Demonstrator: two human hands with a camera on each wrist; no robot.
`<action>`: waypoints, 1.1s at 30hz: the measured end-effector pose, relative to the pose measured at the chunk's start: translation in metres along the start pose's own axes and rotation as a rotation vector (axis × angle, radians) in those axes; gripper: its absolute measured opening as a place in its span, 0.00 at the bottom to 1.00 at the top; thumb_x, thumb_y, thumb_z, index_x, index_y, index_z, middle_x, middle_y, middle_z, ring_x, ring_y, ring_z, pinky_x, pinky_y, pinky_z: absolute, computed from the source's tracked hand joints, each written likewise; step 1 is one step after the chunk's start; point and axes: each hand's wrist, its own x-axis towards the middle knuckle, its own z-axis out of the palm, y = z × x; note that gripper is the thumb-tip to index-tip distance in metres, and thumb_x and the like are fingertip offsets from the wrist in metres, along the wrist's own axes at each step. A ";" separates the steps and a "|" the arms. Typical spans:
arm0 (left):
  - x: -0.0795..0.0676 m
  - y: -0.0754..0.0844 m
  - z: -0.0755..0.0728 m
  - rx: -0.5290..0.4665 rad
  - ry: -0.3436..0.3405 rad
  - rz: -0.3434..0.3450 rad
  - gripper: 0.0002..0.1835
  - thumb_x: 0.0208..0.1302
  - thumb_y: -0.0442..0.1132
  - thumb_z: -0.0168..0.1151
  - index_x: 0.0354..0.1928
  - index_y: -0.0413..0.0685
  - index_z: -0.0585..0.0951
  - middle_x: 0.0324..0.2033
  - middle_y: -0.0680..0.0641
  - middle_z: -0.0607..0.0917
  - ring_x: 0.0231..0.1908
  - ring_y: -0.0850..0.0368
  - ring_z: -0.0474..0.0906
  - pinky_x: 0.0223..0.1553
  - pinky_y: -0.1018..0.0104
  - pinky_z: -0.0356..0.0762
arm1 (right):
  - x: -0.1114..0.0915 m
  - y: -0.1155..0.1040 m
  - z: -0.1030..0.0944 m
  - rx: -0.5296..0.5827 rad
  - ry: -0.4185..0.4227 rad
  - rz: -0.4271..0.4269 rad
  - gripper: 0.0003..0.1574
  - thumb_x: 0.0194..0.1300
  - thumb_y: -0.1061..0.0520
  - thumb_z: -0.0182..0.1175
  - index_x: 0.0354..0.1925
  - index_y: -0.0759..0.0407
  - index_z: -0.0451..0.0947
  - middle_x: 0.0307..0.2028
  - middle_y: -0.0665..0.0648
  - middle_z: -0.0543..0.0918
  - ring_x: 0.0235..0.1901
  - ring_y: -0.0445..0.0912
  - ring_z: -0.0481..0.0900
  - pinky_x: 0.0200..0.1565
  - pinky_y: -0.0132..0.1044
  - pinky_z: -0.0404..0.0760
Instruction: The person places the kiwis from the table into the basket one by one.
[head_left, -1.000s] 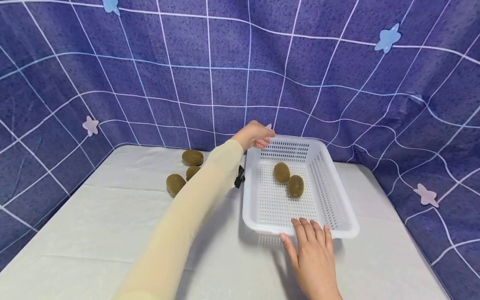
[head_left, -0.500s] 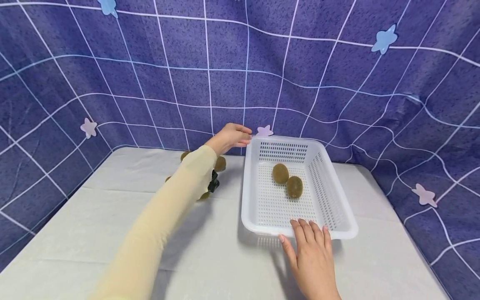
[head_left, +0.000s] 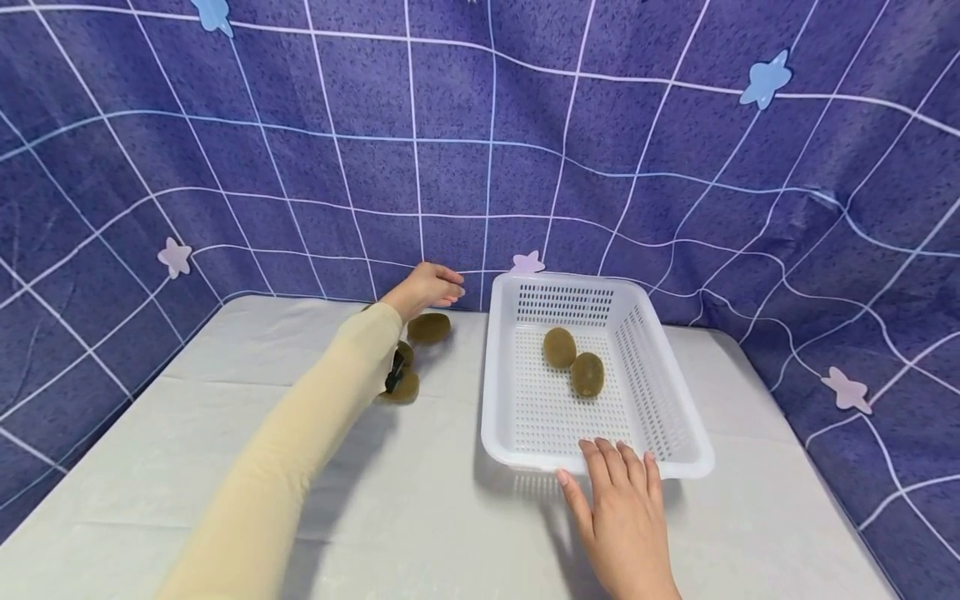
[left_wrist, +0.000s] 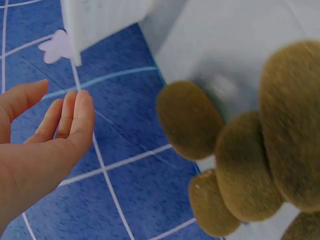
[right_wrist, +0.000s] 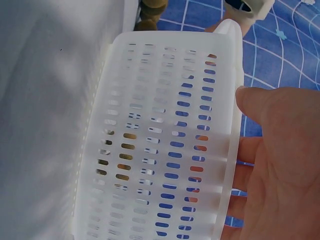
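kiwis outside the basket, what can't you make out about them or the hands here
- Head view: the sleeved left arm covers part of the loose kiwis, so their count is unclear.
- Left wrist view: the kiwis are blurred and cut off by the right edge; the left hand is cut by the left edge.
- Right wrist view: the white basket wall hides the right hand fingertips.

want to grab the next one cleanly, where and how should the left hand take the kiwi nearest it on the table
Take the kiwi across its short middle, thumb on one long side and fingers on the other, coming down from above. It lies flat on its side on the table, just under the open left hand, with its top uncovered. The other kiwis crowd its near-left side, so a sideways approach there looks awkward.
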 end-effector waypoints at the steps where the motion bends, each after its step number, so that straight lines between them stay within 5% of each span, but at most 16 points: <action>1: 0.000 -0.002 -0.001 0.006 0.007 -0.002 0.22 0.65 0.29 0.58 0.61 0.30 0.72 0.50 0.36 0.79 0.47 0.48 0.77 0.56 0.59 0.76 | 0.000 0.000 0.000 0.001 0.002 0.000 0.31 0.68 0.39 0.55 0.56 0.63 0.75 0.54 0.64 0.78 0.59 0.63 0.68 0.65 0.63 0.54; 6: 0.000 -0.012 -0.005 0.073 0.039 0.003 0.22 0.63 0.28 0.59 0.59 0.27 0.72 0.43 0.39 0.79 0.43 0.51 0.76 0.58 0.56 0.74 | 0.001 0.000 0.000 0.000 0.000 0.001 0.31 0.68 0.40 0.55 0.56 0.62 0.75 0.54 0.63 0.78 0.59 0.62 0.68 0.64 0.63 0.54; 13: 0.000 -0.030 -0.013 0.329 0.072 0.070 0.22 0.58 0.30 0.61 0.54 0.27 0.75 0.51 0.33 0.79 0.52 0.44 0.74 0.59 0.58 0.71 | 0.000 0.001 -0.001 -0.003 -0.027 0.014 0.32 0.69 0.39 0.54 0.57 0.61 0.74 0.55 0.63 0.77 0.59 0.62 0.67 0.64 0.64 0.54; 24: 0.009 -0.047 -0.022 0.646 -0.054 0.017 0.28 0.59 0.34 0.61 0.61 0.29 0.70 0.60 0.33 0.73 0.60 0.40 0.69 0.62 0.54 0.68 | 0.000 0.000 -0.001 -0.009 -0.013 0.014 0.32 0.69 0.38 0.53 0.57 0.61 0.74 0.55 0.62 0.77 0.59 0.62 0.68 0.64 0.63 0.55; 33: 0.009 -0.053 -0.016 0.846 -0.081 0.026 0.28 0.57 0.33 0.62 0.60 0.29 0.71 0.58 0.33 0.74 0.58 0.40 0.70 0.61 0.53 0.69 | 0.000 0.000 0.000 -0.015 -0.010 0.014 0.31 0.68 0.39 0.54 0.56 0.61 0.75 0.54 0.62 0.78 0.59 0.62 0.68 0.64 0.63 0.55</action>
